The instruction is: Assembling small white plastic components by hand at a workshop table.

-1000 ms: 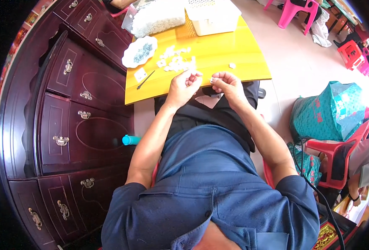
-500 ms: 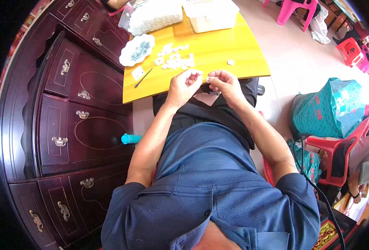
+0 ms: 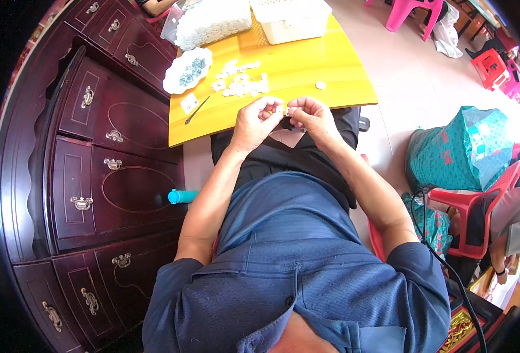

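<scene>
Both hands are close together at the near edge of the yellow table. My right hand [image 3: 314, 120] pinches a small white piece [image 3: 287, 111] between thumb and forefinger. My left hand [image 3: 254, 125] is also closed in a pinch, fingertips almost touching that piece; what it holds is too small to make out. Beyond them, several small white pieces [image 3: 245, 87] are scattered on the tabletop. One white piece [image 3: 320, 85] lies apart to the right. To the left are a thin dark tool [image 3: 197, 110], a small white square [image 3: 189, 104] and a white scalloped dish [image 3: 170, 79] holding small grey-blue bits.
At the back of the yellow table [image 3: 354, 70] stand a clear tub heaped with white pieces [image 3: 213, 26] and a white basket [image 3: 292, 29]. Dark drawers [image 3: 136, 170] line the left. A teal bag [image 3: 442, 153] and red chair [image 3: 477, 203] stand right, near another person's arm [image 3: 498, 253].
My hands have drawn slightly closer together at the table edge, the left fingertips now nearly meeting the white piece. The whole view has shifted a little.
</scene>
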Motion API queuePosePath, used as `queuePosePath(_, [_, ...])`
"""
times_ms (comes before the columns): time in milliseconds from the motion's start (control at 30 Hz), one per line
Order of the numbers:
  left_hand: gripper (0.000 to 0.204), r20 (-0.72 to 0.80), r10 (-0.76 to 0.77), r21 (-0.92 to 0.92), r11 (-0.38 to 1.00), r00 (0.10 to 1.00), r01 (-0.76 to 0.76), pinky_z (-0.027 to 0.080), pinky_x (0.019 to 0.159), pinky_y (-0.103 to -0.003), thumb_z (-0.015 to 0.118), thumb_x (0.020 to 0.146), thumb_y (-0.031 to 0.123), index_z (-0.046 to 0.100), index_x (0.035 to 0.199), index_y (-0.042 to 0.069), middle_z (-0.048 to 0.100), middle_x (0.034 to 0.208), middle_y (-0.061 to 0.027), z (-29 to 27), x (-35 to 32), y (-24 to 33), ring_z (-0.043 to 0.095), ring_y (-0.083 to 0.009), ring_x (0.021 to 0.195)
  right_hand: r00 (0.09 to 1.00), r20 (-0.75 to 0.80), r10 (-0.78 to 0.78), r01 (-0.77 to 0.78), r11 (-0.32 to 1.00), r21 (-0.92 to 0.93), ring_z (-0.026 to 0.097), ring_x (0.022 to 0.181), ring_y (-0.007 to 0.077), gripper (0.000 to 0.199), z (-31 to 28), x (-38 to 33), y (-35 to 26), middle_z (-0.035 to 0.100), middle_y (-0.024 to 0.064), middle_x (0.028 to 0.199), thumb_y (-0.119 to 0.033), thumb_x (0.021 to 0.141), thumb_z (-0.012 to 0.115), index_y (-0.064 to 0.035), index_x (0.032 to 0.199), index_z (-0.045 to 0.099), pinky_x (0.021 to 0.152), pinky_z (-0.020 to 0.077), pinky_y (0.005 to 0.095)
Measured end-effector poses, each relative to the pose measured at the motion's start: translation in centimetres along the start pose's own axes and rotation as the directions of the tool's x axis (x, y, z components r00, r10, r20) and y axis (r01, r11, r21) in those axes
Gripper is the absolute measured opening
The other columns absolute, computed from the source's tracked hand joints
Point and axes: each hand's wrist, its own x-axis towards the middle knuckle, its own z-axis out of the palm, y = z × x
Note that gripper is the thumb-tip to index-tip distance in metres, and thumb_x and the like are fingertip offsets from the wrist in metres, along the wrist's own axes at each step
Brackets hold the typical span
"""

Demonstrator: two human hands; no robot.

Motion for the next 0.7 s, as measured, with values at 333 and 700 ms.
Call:
queuePosePath(333, [0.021, 0.037, 0.005, 0.034, 0.999, 0.999, -0.006, 0.054, 0.074, -0.022, 0.074, 0.092, 0.008, 0.072, 0.111, 0.001, 0.072, 0.092, -0.0015, 0.0, 0.0, 0.6, 0.065, -0.0068, 0.081, 1.000, 0.012, -0.012, 0.012, 1.000, -0.006, 0.063, 0.072, 0.0079, 0.013, 0.1, -0.2, 0.1, 0.069, 0.0014, 0.085, -0.009, 0.095, 0.070, -0.0017, 0.106, 0.068, 0.067, 0.0508, 0.0215])
queuePosePath(700, [0.022, 0.083, 0.092, 0.163, 0.981, 0.992, -0.105, 0.051, 0.064, -0.025, 0.077, 0.087, 0.010, 0.074, 0.108, 0.003, 0.070, 0.086, -0.0044, -0.3, 0.2, 1.2, 0.061, -0.0092, 0.069, 0.983, 0.102, 0.155, -0.159, 0.987, 0.027, 0.068, 0.073, 0.0090, 0.014, -0.6, 0.0, 0.0, 0.073, 0.0022, 0.088, -0.019, 0.098, 0.069, -0.0056, 0.100, 0.071, 0.066, 0.0533, 0.0211])
